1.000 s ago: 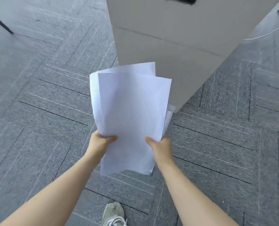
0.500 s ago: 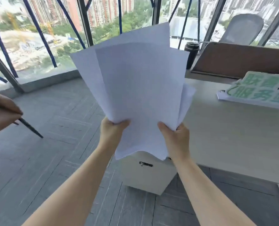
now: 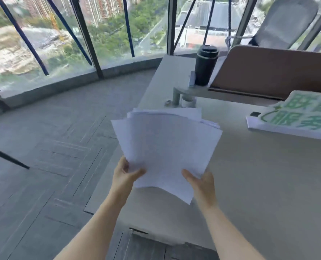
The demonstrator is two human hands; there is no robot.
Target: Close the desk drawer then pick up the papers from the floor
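A loose sheaf of white papers (image 3: 167, 145) is held nearly flat just above the left part of the pale desk top (image 3: 259, 175). My left hand (image 3: 125, 177) grips the sheaf's lower left corner, thumb on top. My right hand (image 3: 201, 182) holds the lower right edge, fingers under the sheets. The sheets are fanned and uneven at the far edge. The drawer unit is almost hidden under the desk edge; only a small dark part shows at the bottom (image 3: 139, 231).
On the desk stand a black tumbler (image 3: 206, 65), a brown divider panel (image 3: 272, 70), a metal clamp (image 3: 178, 94) and a white sign with green characters (image 3: 295, 113). A grey chair (image 3: 287, 21) sits behind. Grey carpet (image 3: 43, 147) and tall windows lie left. A dark rod (image 3: 7, 158) crosses the floor.
The view rose from the floor to the desk. The papers went from upright in front of me to lying low and flat over the desk's left part, both hands still gripping them.
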